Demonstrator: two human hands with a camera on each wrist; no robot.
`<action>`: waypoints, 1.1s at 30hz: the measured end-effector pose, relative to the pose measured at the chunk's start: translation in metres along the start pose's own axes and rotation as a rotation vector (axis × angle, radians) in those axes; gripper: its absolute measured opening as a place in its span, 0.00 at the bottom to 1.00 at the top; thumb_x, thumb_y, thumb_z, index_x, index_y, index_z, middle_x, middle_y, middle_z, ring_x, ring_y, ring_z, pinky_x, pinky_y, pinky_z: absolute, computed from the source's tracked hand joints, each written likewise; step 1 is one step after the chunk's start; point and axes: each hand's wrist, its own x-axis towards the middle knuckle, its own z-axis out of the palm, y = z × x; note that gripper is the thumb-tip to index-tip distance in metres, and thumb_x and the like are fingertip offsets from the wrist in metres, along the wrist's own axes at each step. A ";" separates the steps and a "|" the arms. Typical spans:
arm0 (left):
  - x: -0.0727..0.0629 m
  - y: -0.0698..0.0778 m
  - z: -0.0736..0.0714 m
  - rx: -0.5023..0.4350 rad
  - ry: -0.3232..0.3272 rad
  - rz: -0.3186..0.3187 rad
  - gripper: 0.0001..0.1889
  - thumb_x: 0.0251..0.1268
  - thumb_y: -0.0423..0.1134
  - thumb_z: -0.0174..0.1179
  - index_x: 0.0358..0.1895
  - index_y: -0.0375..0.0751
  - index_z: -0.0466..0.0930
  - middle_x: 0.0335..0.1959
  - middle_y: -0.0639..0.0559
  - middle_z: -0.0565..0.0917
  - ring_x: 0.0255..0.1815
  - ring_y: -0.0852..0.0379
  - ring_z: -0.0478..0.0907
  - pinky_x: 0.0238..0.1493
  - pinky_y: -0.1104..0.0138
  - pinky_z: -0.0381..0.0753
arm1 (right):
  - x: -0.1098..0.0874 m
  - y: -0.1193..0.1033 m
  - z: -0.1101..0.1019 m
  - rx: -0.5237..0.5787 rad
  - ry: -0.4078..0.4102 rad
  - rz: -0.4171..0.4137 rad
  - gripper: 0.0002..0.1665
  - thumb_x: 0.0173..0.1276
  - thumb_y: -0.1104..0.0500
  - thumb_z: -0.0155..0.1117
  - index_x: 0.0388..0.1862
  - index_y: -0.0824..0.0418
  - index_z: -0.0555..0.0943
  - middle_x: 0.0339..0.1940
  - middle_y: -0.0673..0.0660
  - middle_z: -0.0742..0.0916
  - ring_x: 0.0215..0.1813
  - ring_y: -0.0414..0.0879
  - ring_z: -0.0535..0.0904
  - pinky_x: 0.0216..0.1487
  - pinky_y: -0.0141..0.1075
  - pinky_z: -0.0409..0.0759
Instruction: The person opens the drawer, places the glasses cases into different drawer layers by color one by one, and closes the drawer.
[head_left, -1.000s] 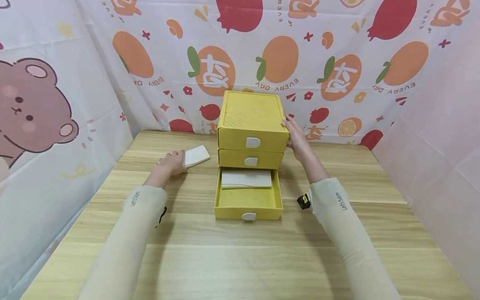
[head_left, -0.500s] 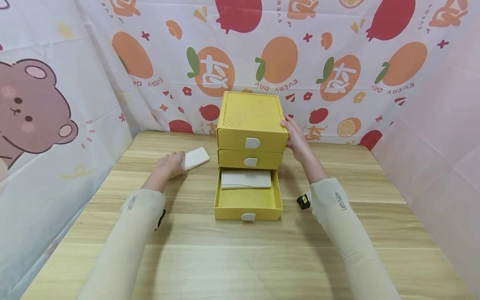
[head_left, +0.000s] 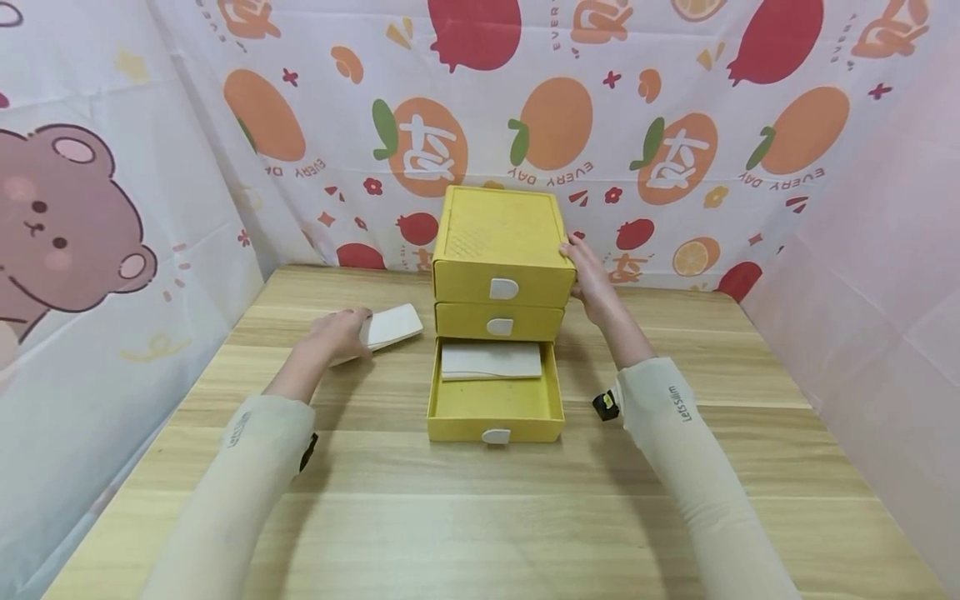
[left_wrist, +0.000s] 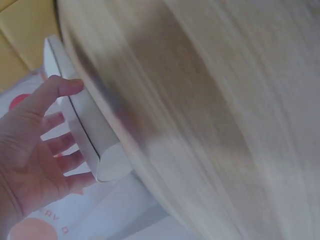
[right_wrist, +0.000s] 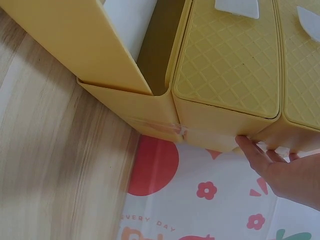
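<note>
A flat white rectangular pad [head_left: 395,325] is left of the yellow drawer unit [head_left: 506,225] in the head view. My left hand [head_left: 337,335] grips its left end. In the left wrist view the thumb lies on one face of the pad [left_wrist: 92,122] and the fingers on the other, with a dark seam along its edge. My right hand [head_left: 595,279] rests against the unit's right side, near the top front corner. The right wrist view shows its fingers [right_wrist: 257,155] touching the side wall. The bottom drawer [head_left: 495,429] is pulled out, with another white pad [head_left: 491,361] lying at its back.
The two upper drawers [head_left: 502,321] are closed and have white tabs. The unit stands on a wooden table [head_left: 480,517], close to a fruit-print cloth [head_left: 300,208] behind. A bear-print cloth [head_left: 75,217] hangs on the left, a pale pink cloth [head_left: 877,275] on the right.
The left hand and the pad in it have shifted slightly toward the person, and the pad's near end looks turned. The right hand and the drawers stay put.
</note>
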 end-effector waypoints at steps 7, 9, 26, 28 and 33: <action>-0.010 0.003 -0.010 -0.003 0.014 0.035 0.40 0.44 0.44 0.70 0.62 0.31 0.64 0.50 0.31 0.74 0.45 0.40 0.71 0.42 0.48 0.70 | -0.001 0.000 0.000 0.002 0.008 0.008 0.34 0.70 0.49 0.47 0.73 0.49 0.54 0.68 0.56 0.62 0.59 0.54 0.67 0.56 0.49 0.67; -0.012 0.004 -0.012 0.004 0.015 0.045 0.38 0.46 0.43 0.69 0.62 0.32 0.65 0.50 0.32 0.74 0.45 0.42 0.72 0.41 0.49 0.70 | -0.001 0.000 -0.001 -0.001 0.013 0.009 0.33 0.70 0.48 0.47 0.73 0.49 0.54 0.68 0.57 0.62 0.59 0.54 0.67 0.56 0.49 0.67; -0.048 0.012 -0.025 -0.029 0.035 0.185 0.33 0.44 0.38 0.68 0.58 0.35 0.70 0.49 0.35 0.76 0.42 0.42 0.74 0.37 0.50 0.71 | -0.001 0.001 0.001 -0.016 0.007 0.007 0.34 0.70 0.47 0.47 0.73 0.49 0.54 0.67 0.57 0.64 0.58 0.54 0.68 0.55 0.49 0.67; -0.051 0.015 -0.028 -0.032 0.032 0.198 0.33 0.44 0.39 0.69 0.58 0.35 0.70 0.49 0.35 0.76 0.42 0.43 0.74 0.36 0.51 0.72 | -0.001 0.001 0.001 -0.016 0.006 0.007 0.33 0.70 0.48 0.47 0.73 0.49 0.55 0.67 0.57 0.64 0.57 0.54 0.69 0.55 0.49 0.68; -0.056 0.024 -0.036 -0.034 0.020 0.216 0.33 0.42 0.38 0.69 0.58 0.37 0.71 0.48 0.39 0.77 0.39 0.46 0.74 0.35 0.53 0.72 | 0.000 0.001 0.001 -0.017 0.000 0.006 0.33 0.70 0.48 0.47 0.72 0.49 0.55 0.67 0.57 0.64 0.57 0.54 0.68 0.55 0.49 0.67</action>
